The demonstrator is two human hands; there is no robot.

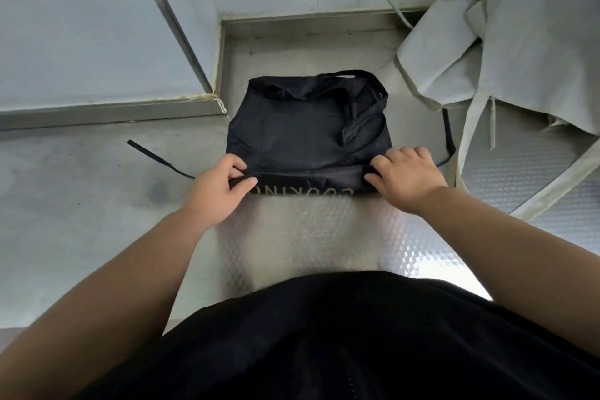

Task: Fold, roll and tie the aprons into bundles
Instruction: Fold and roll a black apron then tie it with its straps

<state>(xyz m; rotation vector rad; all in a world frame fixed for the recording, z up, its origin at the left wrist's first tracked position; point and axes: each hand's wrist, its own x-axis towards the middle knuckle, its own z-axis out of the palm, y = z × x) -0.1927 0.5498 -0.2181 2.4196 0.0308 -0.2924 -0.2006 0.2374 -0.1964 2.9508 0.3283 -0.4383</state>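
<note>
A black apron (305,127) lies folded into a rough square on the steel counter (97,204), its neck strap bunched on top at the far right. Its near edge is turned over into a narrow roll showing gold lettering. My left hand (220,187) pinches the left end of that roll between thumb and fingers. My right hand (404,177) grips the right end with curled fingers. One black tie (156,157) trails left across the counter; the other tie (449,136) loops out on the right.
A pile of pale cream aprons (506,52) with long hanging ties fills the back right. A raised steel ledge (107,110) and grey wall panels close off the left and back. My dark-clothed torso is at the near edge.
</note>
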